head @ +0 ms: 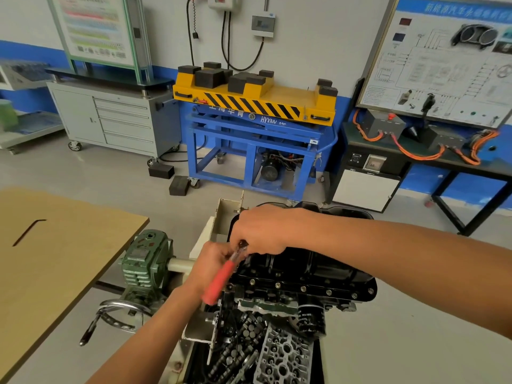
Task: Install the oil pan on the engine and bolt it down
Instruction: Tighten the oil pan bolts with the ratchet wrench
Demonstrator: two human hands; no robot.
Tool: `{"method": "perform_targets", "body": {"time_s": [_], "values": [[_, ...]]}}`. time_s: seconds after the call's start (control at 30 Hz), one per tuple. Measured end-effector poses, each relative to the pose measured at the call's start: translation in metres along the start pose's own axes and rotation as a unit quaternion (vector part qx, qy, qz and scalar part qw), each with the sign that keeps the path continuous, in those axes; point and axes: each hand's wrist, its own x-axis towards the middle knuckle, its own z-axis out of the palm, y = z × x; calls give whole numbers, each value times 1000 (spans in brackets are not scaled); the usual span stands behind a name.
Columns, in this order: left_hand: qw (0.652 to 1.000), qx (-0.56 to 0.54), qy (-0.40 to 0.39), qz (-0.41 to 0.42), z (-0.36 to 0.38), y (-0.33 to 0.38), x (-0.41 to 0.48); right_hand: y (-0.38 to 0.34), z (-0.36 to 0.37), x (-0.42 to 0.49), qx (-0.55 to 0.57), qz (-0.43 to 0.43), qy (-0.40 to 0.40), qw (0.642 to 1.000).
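Note:
The black oil pan (318, 264) sits on top of the engine (266, 309), which is mounted upside down on a stand. Several bolts (303, 288) line the pan's near flange. My left hand (213, 263) grips a ratchet with a red handle (219, 281), its head at the pan's left corner. My right hand (260, 231) curls over the ratchet head (243, 246) and holds it there, hiding the bolt under it. The oil filter (310, 320) hangs below the pan's flange.
A wooden table (55, 261) stands at the left with a hex key (29, 231) on it. The stand's green gearbox (146, 261) and handwheel (122, 314) lie between table and engine. A yellow and blue lift cart (255, 126) and a grey tool cabinet (110, 117) stand behind.

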Motion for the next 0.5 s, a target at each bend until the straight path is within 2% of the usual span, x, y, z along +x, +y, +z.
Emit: {"method": "perform_targets", "body": {"time_s": [0.13, 0.27, 0.37, 0.5], "values": [[999, -13, 21, 29, -2, 4, -1, -7, 3, -2, -115, -26, 20, 993], [999, -15, 22, 37, -1, 8, 1, -5, 5, -3, -145, -33, 27, 988], [1000, -15, 17, 20, 3, 3, 1, 2, 5, -6, -73, -27, 19, 997], [998, -50, 10, -32, 11, 1, -4, 6, 10, 0, 106, 55, 19, 993]]}}
